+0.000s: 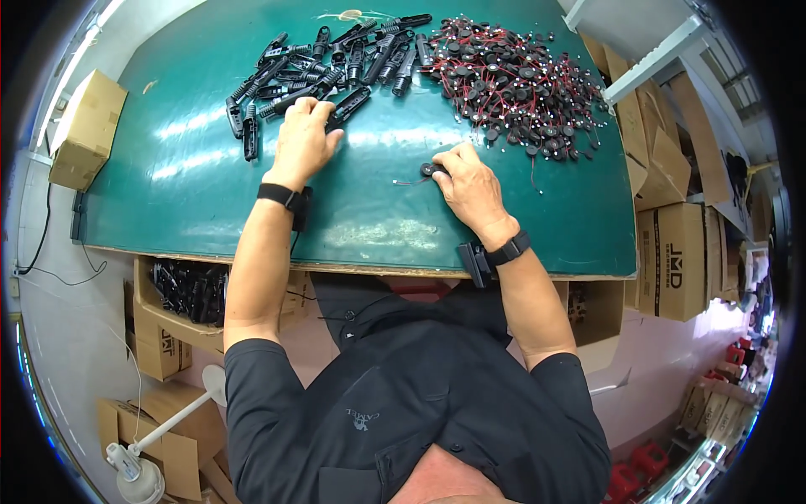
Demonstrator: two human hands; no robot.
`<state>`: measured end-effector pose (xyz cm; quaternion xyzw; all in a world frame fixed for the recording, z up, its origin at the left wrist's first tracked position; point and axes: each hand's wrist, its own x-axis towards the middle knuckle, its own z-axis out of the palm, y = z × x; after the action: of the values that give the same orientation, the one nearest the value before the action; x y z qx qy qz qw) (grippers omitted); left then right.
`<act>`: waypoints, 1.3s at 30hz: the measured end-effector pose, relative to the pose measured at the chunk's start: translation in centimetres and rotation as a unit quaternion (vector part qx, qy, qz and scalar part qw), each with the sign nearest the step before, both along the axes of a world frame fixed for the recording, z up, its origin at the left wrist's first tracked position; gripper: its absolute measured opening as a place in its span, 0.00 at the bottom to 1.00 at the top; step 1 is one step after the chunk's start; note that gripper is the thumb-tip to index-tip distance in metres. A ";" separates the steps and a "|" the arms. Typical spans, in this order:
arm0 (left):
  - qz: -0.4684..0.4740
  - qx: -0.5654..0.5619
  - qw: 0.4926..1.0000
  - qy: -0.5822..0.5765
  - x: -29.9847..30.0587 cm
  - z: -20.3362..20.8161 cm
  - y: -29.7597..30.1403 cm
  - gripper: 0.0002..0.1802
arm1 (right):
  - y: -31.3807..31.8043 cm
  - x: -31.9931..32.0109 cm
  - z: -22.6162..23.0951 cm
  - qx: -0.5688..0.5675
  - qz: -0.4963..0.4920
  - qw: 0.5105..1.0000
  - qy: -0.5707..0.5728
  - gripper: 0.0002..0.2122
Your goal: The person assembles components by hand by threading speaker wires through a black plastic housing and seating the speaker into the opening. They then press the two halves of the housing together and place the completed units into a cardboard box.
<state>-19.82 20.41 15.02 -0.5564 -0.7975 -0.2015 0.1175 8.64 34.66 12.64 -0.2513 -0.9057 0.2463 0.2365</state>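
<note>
Assembly workshop: green bench (pixel 210 202) heaped with black plastic housings (pixel 327 63), wired buzzer discs (pixel 520 80) beside them, cardboard cartons (pixel 672 260) around bench.

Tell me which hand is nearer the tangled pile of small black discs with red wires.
Right. The right hand lies just below the pile; the left hand sits farther left, on the black plastic parts.

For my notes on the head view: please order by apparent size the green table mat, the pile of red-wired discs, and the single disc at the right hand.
1. Green table mat
2. Pile of red-wired discs
3. Single disc, at the right hand

Handle parts (pixel 319 67) lie left of wired discs (pixel 520 84) — both on table (pixel 210 193).
</note>
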 end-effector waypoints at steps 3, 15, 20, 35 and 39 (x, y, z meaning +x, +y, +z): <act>-0.005 -0.014 0.998 -0.057 -2.4 -1.0 0.1 0.25 | 0.3 0.6 0.4 0.015 0.011 0.999 -0.034 0.12; -0.060 -0.018 0.978 -0.199 6.1 1.8 -6.4 0.29 | 0.8 7.1 0.4 0.006 -0.055 0.994 0.091 0.09; 0.039 -0.082 0.970 -0.227 9.9 2.7 -7.5 0.27 | -0.8 8.2 1.0 -0.013 -0.013 0.998 0.066 0.09; -0.053 -0.062 0.996 -0.043 9.2 2.7 -7.9 0.11 | -2.4 7.2 0.2 -0.053 0.008 0.991 0.120 0.12; -0.071 0.031 0.996 0.037 8.8 2.0 -8.3 0.11 | -2.7 6.9 0.6 -0.117 0.012 0.985 0.125 0.13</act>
<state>-10.98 12.12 17.03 -0.6147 -0.7447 -0.2130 0.1491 15.55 31.94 13.29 -0.2335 -0.8369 0.3829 0.3138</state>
